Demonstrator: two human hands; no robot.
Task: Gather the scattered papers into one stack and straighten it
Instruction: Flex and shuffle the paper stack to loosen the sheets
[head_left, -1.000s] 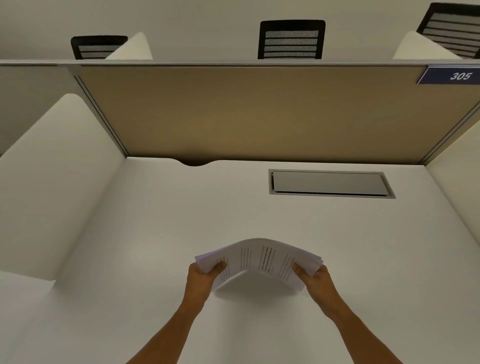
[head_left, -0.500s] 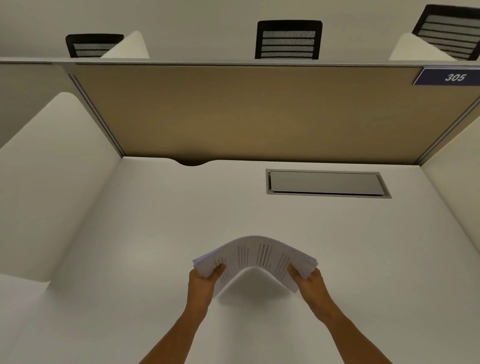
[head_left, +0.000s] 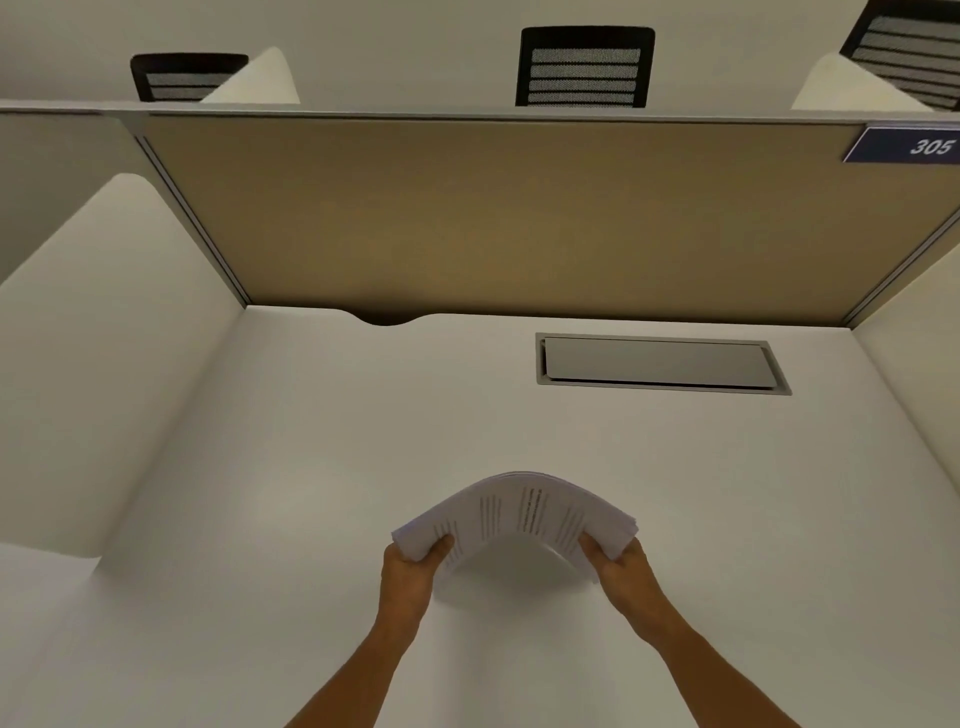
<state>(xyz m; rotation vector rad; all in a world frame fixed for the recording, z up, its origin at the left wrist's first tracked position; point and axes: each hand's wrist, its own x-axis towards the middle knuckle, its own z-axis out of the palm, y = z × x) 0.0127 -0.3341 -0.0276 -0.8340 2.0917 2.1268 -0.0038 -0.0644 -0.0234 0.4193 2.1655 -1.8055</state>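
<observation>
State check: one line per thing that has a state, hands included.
White printed paper stack: gathered, held off the desk, bowed upward in the middle, edges still fanned unevenly.
Left hand: closed on the stack's left end.
Right hand: closed on the stack's right end.
Grey metal cable-hatch lid: shut, flush in the white desk.

desk (head_left: 311, 467) | hatch (head_left: 657, 364) | tan partition (head_left: 493, 218) | sign 305 (head_left: 919, 146) | chair (head_left: 584, 67)
</observation>
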